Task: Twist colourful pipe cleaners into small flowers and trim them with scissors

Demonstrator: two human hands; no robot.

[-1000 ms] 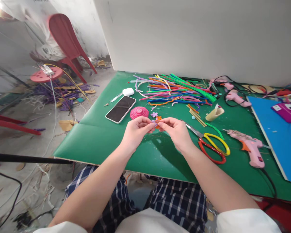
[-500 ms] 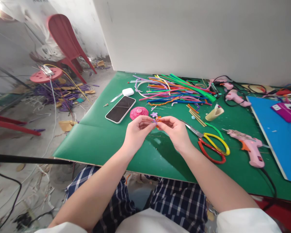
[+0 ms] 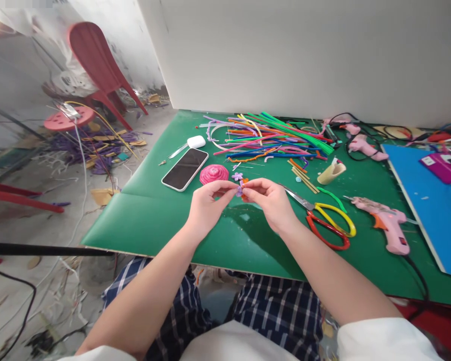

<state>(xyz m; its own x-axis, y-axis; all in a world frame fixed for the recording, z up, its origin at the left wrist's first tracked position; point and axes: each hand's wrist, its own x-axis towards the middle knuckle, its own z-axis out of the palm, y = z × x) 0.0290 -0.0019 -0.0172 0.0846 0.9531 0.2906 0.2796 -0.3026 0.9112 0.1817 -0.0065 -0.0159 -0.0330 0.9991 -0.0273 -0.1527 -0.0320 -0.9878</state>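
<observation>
Between the fingertips of both hands is a small purple flower [image 3: 239, 191], its petals partly covered by my fingers. My left hand [image 3: 209, 200] pinches it from the left, and my right hand [image 3: 271, 200] pinches it from the other side. Just beyond my fingers lies a second purple flower [image 3: 237, 176] on the green table, with an orange piece [image 3: 245, 182] beside it, partly hidden by my right hand. A pink coiled disc [image 3: 214, 174] rests behind my left hand. Scissors [image 3: 319, 213] with red and yellow handles lie to the right of my right hand.
A phone [image 3: 185, 169] and a white case [image 3: 196, 142] lie at left. Many coloured pipe cleaners [image 3: 274, 138] are heaped at the back. A pink glue gun [image 3: 385, 220] lies at right, near a blue board [image 3: 428, 205] and a hollow tube [image 3: 330, 173].
The fingers of both hands have shifted slightly around the purple flower, and more of its petals show now. The view has moved a little; the table items stay put.
</observation>
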